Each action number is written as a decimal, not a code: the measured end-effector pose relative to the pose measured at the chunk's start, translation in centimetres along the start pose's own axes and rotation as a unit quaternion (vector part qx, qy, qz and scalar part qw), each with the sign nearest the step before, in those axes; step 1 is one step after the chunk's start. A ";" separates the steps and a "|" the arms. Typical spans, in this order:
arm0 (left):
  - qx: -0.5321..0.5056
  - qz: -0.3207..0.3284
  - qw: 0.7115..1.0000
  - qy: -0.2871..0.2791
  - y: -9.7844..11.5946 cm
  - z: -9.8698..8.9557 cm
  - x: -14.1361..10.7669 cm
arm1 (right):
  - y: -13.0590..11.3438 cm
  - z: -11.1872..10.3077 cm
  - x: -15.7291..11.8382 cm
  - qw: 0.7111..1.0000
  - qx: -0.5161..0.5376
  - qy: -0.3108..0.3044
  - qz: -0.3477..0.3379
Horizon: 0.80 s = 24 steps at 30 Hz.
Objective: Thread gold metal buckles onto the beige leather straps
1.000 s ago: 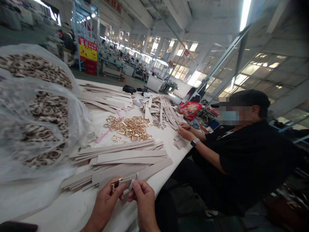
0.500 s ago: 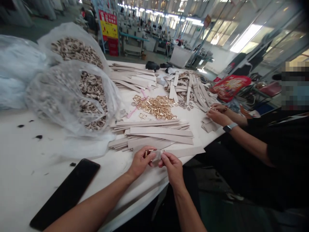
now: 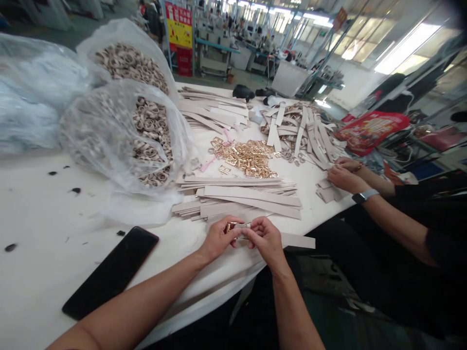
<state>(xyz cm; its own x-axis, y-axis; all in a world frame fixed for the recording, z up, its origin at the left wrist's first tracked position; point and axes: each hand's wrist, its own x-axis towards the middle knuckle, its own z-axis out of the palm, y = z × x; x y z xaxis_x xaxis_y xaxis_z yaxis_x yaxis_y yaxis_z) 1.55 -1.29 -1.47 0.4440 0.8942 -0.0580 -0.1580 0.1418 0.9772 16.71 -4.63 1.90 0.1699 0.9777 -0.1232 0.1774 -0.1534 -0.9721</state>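
A black smartphone [image 3: 110,273] lies at eight o'clock on the white table [image 3: 36,204], clear plastic bags [image 3: 124,141] of beige rings sit at eleven, a red printed bag [image 3: 371,132] at two, and sewing stations [image 3: 215,61] stand far off at twelve.

From here, gold buckles [image 3: 245,158] heap at 12 o'clock on a white table [image 3: 47,209], above beige straps [image 3: 237,197]. At 11 o'clock, clear bags [image 3: 120,131] show mottled beige rings [image 3: 151,121]. A black phone [image 3: 109,272] lies at 8 o'clock. A red bag [image 3: 370,131] with yellow print sits at 2 o'clock. At 3 o'clock, a co-worker's sleeve [image 3: 412,194] is black. At 6 o'clock, the buckle [image 3: 230,226] in my left hand [image 3: 219,238] is gold, and the strap [image 3: 242,228] in my right hand [image 3: 265,238] is beige.
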 end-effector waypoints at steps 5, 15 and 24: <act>-0.039 -0.015 0.999 -0.001 0.4 -0.3 0.3 | -0.4 -0.8 0.4 0.995 0.084 -0.061 0.012; -0.210 -0.030 0.975 0.068 0.2 -1.0 1.1 | 2.8 -3.9 -1.7 0.968 -0.207 0.139 -0.028; -0.130 -0.027 0.990 0.043 0.6 -0.9 0.7 | 0.0 -3.4 -0.6 0.906 -0.351 0.176 -0.157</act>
<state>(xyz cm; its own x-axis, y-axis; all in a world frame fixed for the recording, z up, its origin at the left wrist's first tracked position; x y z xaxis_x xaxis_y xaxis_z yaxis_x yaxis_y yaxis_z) 0.94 -0.18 -1.15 0.3826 0.9136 -0.1377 -0.3618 0.2853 0.8876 19.91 -5.75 2.62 0.2811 0.9016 0.3287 0.8224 -0.0499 -0.5667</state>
